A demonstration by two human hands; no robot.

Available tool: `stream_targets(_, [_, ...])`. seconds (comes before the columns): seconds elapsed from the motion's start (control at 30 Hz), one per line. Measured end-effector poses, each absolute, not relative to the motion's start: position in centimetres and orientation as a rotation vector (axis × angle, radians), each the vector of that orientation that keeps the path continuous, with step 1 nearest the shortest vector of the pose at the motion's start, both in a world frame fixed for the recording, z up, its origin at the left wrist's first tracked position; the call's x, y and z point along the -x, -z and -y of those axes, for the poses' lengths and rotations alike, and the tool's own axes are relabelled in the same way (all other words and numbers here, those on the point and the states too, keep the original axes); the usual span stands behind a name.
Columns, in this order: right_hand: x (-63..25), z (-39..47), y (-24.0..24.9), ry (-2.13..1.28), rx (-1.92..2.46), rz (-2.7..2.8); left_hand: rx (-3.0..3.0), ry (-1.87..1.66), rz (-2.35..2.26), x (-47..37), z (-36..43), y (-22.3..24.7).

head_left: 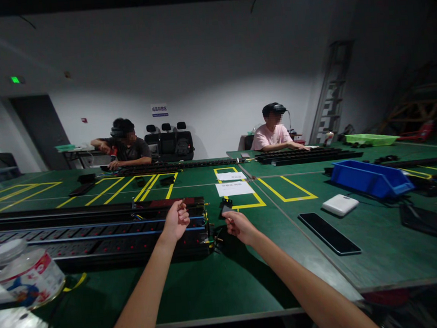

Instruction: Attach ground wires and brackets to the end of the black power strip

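Note:
Long black rails (pixel 107 245) with rows of red marks and blue edge strips lie side by side across the left of the green table. Over their right part, my left hand (pixel 178 220) is closed, its fingers curled; whatever it holds, if anything, is too small to make out. Just beyond the rail ends, my right hand (pixel 239 225) pinches a small dark piece (pixel 226 209) between thumb and fingers. Thin wires and small connectors (pixel 214 240) stick out at the rail ends between the two hands.
A clear jar (pixel 31 275) stands at the left front. Paper sheets (pixel 235 188) lie ahead. To the right are a dark phone (pixel 329 233), a white box (pixel 340 205) and a blue bin (pixel 368 177). Two people sit across the table beside more black rails (pixel 305 155).

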State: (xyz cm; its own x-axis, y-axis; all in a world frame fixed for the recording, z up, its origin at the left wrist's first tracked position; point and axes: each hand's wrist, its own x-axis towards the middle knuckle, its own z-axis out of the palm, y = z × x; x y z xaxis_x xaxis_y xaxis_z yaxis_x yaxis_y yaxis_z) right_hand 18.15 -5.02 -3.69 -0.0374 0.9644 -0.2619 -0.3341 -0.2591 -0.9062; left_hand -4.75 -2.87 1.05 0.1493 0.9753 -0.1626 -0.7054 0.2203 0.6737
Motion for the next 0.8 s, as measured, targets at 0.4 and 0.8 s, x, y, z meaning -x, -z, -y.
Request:
stream_targets(0.4, [-18.17,5.18,3.61,-1.542,1.109,0.824,-0.499,-1.298,-0.673,4.53,2.92,-1.13])
stream_targets(0.8, [-18.21,4.98,3.72,-1.542,1.112,0.819,-0.491,-1.295,-0.666,4.59,2.94,-1.18])
